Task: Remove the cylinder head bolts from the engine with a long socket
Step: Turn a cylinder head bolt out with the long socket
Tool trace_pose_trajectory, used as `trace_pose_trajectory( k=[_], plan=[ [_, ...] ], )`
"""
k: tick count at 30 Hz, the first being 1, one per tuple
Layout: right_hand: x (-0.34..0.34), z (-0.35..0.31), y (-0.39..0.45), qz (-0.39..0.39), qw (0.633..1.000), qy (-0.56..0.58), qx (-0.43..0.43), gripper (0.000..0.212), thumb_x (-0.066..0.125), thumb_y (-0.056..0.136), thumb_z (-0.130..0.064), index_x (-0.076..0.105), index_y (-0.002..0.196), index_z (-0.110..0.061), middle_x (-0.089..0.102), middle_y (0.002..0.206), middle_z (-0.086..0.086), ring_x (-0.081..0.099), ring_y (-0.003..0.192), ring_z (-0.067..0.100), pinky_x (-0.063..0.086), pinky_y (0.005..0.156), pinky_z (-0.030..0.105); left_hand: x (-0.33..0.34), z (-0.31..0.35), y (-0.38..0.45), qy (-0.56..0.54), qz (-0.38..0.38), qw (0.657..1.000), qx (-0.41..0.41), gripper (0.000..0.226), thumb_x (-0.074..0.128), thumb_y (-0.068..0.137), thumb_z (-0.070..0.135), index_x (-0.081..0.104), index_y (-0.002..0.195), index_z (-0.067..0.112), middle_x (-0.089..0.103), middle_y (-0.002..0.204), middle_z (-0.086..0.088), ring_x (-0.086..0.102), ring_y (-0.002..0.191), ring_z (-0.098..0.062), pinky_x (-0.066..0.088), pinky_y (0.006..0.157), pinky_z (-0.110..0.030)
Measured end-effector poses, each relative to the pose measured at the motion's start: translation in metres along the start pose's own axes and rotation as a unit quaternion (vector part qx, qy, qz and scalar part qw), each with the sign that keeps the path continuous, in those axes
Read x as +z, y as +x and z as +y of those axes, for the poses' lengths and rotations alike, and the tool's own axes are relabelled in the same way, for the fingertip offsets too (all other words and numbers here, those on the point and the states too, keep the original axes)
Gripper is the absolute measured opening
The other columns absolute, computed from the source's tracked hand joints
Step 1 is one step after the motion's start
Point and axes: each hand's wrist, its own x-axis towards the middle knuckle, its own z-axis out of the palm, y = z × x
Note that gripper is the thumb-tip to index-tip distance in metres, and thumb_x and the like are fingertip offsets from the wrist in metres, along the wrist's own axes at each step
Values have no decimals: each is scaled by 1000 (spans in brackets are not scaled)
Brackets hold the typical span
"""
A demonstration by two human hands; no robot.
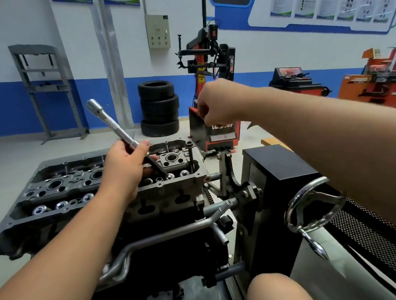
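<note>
Nearest the camera, both bare forearms reach out over the grey cast-metal cylinder head of the engine, which sits clamped on a black engine stand with a chromed handwheel at its right.

The left hand wraps its fingers and thumb round the long knurled steel socket extension, low on the shaft. The tool leans back and to the left, its lower tip down among the valve recesses at the right end of the head, on or just beside a bolt head; the contact itself is too small to tell. To do this step well, the shaft should probably be brought upright so the socket seats squarely on the bolt before any turning, since a tilted socket may slip and round the hex.

Just beyond, one long dark cylinder head bolt stands raised from the far right corner of the head, seemingly already backed out.

Farther and higher, the right hand hangs clenched, knuckles towards the camera, wrist bent down; whether it pinches anything cannot be told.

Behind stand a stack of black tyres and a red tyre-changing machine.
</note>
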Motion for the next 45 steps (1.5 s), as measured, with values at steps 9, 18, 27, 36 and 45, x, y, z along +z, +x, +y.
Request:
trace_pose_trajectory(
  k=[9, 18, 27, 36, 45],
  plan=[
    [50, -15, -12, -95, 993, 68, -12, 26, 68, 90, -26, 70, 115, -19, 71, 102, 1, 68, 87, 19, 59, 69, 31, 4, 3, -4, 26, 4, 1000, 7, 14, 66, 102, 26, 58, 99, 15, 65, 95, -5, 78, 83, -18, 65, 71, -45],
    [82, -57, 10, -105, 986, -121, -58, 32, 65, 88, -6, 40, 70, -13, 44, 72, 3, 46, 59, 18, 38, 53, 31, 2, -2, -4, 47, 1, 998, 32, 15, 67, 101, 28, 59, 102, 15, 67, 94, -6, 78, 84, -18, 64, 66, -36],
    [71, -80, 9, -153, 957, -213, -123, 30, 63, 95, -11, 61, 125, -11, 49, 85, 3, 47, 67, 20, 43, 68, 34, 0, -6, 0, 12, -5, 1000, 24, 13, 67, 100, 27, 60, 94, 18, 70, 74, 10, 78, 85, -24, 65, 72, -46],
    [72, -70, 10, -160, 959, -213, -99, 25, 61, 95, -8, 61, 121, -10, 47, 83, 2, 42, 62, 16, 37, 56, 29, -1, -5, 1, 16, -1, 1000, 19, 15, 69, 96, 32, 62, 97, 19, 68, 84, 1, 78, 83, -22, 65, 72, -50],
    [70, -65, 20, -138, 959, -231, -89, 25, 70, 89, -17, 49, 78, -11, 47, 74, 1, 46, 61, 15, 34, 48, 26, -1, 0, -6, 59, -16, 998, 33, 22, 67, 91, 42, 60, 97, 22, 71, 74, 18, 78, 85, -19, 64, 79, -53]
  ],
)
